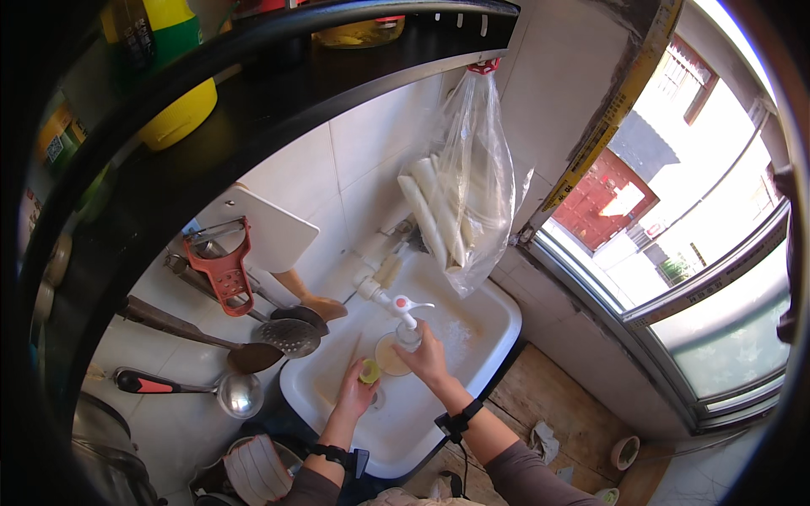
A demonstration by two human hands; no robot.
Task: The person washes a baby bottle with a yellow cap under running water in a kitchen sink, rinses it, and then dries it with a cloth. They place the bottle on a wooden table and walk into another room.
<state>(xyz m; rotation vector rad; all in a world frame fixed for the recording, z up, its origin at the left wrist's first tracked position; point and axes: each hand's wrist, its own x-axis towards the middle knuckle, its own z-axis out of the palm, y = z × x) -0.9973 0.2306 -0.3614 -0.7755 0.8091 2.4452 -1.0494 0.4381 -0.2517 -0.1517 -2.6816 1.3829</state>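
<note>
Over a white sink point(405, 449), my left hand point(356, 395) grips a small yellow-green ring-shaped lid point(369, 371). To its right, my right hand point(425, 358) is closed around a clear container point(408, 335), held directly under the spout of a white plastic faucet point(400, 305) with a red dot on top. Whether water runs from the spout is hard to tell. Behind the container, a round pale bowl or dish point(387, 354) sits in the basin, partly covered by my right hand.
Utensils hang on the left wall: a red peeler-grater point(218, 269), a skimmer point(290, 338), a dark spatula point(253, 358) and a ladle point(240, 394). A clear plastic bag point(471, 190) hangs above the sink's back right. A black shelf point(266, 120) arches overhead. A window point(696, 303) stands at right.
</note>
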